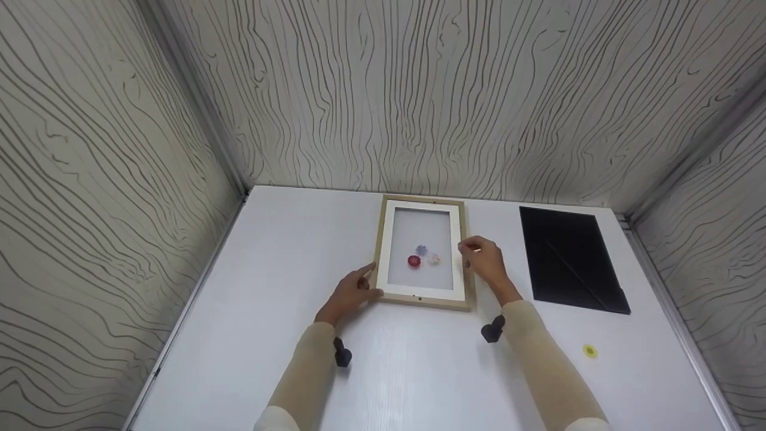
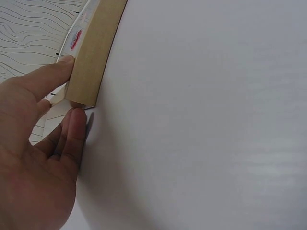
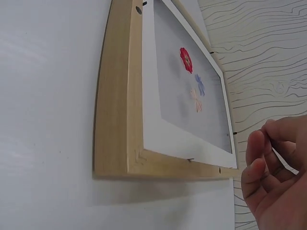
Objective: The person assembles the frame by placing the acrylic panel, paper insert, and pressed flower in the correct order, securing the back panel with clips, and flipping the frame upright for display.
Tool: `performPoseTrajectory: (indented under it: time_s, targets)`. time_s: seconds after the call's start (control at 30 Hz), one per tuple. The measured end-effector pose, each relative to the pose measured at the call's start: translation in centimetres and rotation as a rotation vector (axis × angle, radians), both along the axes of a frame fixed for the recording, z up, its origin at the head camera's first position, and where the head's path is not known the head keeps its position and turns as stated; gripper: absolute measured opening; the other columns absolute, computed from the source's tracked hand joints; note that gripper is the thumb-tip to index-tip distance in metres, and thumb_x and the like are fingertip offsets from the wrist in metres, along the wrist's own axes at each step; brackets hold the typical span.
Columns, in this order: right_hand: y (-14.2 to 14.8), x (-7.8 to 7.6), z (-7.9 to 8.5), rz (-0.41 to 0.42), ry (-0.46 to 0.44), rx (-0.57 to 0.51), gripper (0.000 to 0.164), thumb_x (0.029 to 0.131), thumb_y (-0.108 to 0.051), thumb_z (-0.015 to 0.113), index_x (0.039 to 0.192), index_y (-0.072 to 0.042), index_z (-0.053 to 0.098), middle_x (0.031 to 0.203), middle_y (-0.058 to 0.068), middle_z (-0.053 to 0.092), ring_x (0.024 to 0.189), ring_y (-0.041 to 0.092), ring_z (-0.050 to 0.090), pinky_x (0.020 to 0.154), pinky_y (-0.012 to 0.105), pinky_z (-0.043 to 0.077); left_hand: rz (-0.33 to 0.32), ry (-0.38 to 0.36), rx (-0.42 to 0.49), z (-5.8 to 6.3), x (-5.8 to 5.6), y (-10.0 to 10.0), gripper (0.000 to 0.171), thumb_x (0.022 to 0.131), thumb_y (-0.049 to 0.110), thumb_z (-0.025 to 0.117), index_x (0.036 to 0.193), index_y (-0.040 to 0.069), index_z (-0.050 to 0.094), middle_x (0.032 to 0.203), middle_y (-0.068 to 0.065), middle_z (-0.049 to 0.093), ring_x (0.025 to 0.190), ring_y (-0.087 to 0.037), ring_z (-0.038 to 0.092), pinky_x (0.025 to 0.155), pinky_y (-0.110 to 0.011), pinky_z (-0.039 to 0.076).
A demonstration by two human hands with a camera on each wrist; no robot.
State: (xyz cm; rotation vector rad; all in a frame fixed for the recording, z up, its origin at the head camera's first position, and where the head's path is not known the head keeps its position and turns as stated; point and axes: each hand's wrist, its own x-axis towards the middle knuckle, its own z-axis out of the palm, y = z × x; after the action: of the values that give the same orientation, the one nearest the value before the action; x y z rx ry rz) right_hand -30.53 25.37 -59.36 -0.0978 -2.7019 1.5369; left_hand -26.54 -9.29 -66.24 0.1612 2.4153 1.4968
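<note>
A wooden picture frame (image 1: 470, 293) with a white mat (image 1: 390, 239) lies on the white table. Grouped within its grey window are a red flower (image 1: 414, 261), a blue flower (image 1: 422, 249) and a pale pink flower (image 1: 434, 259). My left hand (image 1: 350, 293) grips the near left corner, its fingers (image 2: 75, 127) against the wood. Over the long right side my right hand (image 1: 488, 260) is curled, thumb and fingertips together. Nothing shows between those fingertips. Small dark tabs (image 3: 190, 159) stick out along the inner edge of the frame.
To the right lies a black backing board (image 1: 568, 257) with a diagonal strip on it. A small yellow flower (image 1: 590, 351) sits nearer, below that board. Wood-grain patterned walls (image 1: 383, 96) enclose the table (image 1: 287, 239) at the back and sides.
</note>
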Motion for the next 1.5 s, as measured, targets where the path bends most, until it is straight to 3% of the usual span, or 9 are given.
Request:
performPoseTrajectory:
  time_s: [0.1, 0.33, 0.87, 1.13, 1.3, 1.5]
  targets:
    - [0.9, 0.6, 0.2, -0.010, 0.030, 0.014, 0.019, 0.105, -0.013, 0.067, 0.113, 0.003, 0.074, 0.107, 0.019, 0.073, 0.076, 0.029, 0.070, 0.062, 0.020, 0.050, 0.001, -0.002, -0.002, -0.1, -0.1, 0.0, 0.079, 0.094, 0.032, 0.082, 0.164, 0.025, 0.045, 0.108, -0.003, 0.059, 0.100, -0.019, 0.052, 0.088, -0.037, 0.043]
    - [3.3, 2.3, 0.7, -0.039, 0.042, 0.034, 0.021, 0.105, -0.013, 0.066, 0.114, 0.004, 0.073, 0.109, 0.022, 0.074, 0.065, 0.007, 0.062, 0.062, 0.020, 0.048, -0.017, 0.025, -0.002, -0.2, 0.0, -0.1, 0.079, 0.094, 0.032, 0.082, 0.164, 0.022, 0.045, 0.108, -0.005, 0.059, 0.099, -0.020, 0.052, 0.089, -0.038, 0.044]
    - [8.1, 6.3, 1.5, -0.102, 0.004, 0.051, 0.027, 0.107, -0.020, 0.064, 0.121, 0.002, 0.072, 0.110, 0.021, 0.072, 0.073, 0.011, 0.065, 0.059, 0.024, 0.049, -0.014, 0.024, -0.001, -0.2, -0.2, 0.0, 0.079, 0.094, 0.030, 0.082, 0.164, 0.021, 0.045, 0.108, -0.005, 0.060, 0.099, -0.020, 0.052, 0.091, -0.038, 0.045]
    - [10.5, 8.3, 1.4, -0.143, -0.016, 0.039, 0.031, 0.108, -0.025, 0.064, 0.124, 0.001, 0.071, 0.094, 0.003, 0.069, 0.073, 0.011, 0.064, 0.062, 0.024, 0.052, -0.009, 0.012, 0.007, 0.0, 0.1, 0.0, 0.079, 0.094, 0.030, 0.081, 0.164, 0.022, 0.044, 0.109, -0.005, 0.060, 0.100, -0.020, 0.052, 0.093, -0.039, 0.045]
    - [12.0, 9.8, 1.2, -0.163, -0.034, 0.025, 0.035, 0.108, -0.028, 0.065, 0.126, 0.001, 0.069, 0.091, 0.003, 0.071, 0.076, 0.014, 0.067, 0.063, 0.023, 0.052, -0.020, 0.030, 0.032, -0.1, -0.1, -0.1, 0.079, 0.094, 0.029, 0.082, 0.164, 0.021, 0.045, 0.107, -0.004, 0.058, 0.098, -0.019, 0.051, 0.088, -0.036, 0.043]
    - [13.7, 12.0, 0.7, -0.204, -0.071, 0.038, 0.038, 0.108, -0.030, 0.065, 0.131, 0.000, 0.068, 0.090, -0.011, 0.070, 0.075, 0.007, 0.064, 0.062, 0.024, 0.050, -0.022, 0.034, 0.028, -0.4, -0.3, -0.1, 0.079, 0.094, 0.030, 0.082, 0.163, 0.020, 0.045, 0.105, -0.003, 0.058, 0.096, -0.018, 0.051, 0.085, -0.034, 0.043]
